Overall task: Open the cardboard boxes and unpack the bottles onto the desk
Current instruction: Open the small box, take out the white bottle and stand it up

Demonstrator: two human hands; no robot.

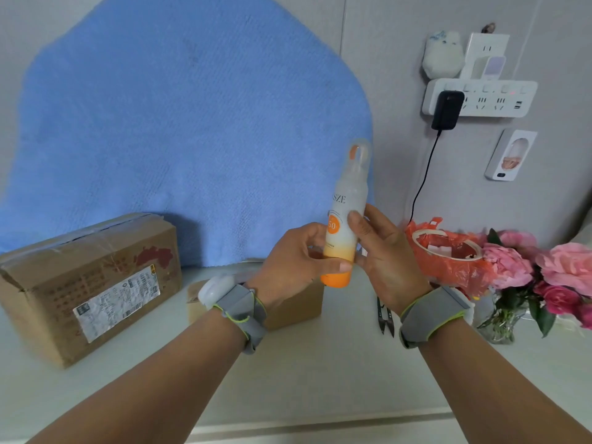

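A tall white-to-orange spray bottle [347,200] with a clear cap is held upright above the desk, in the middle of the head view. My left hand [294,254] grips its lower part from the left, thumb across the front. My right hand [384,251] holds it from the right, thumb on the label. Below my hands a small cardboard box [298,310] sits on the white desk [320,363], mostly hidden by my left wrist. A larger taped cardboard box [93,283] with a shipping label stands at the left.
Small black snips [384,318] lie on the desk beside my right wrist. A red plastic bag with a tape roll [448,251] and a glass vase of pink flowers [544,277] stand at the right. A blue towel [192,123] hangs on the wall behind; a power strip [480,97] is mounted upper right.
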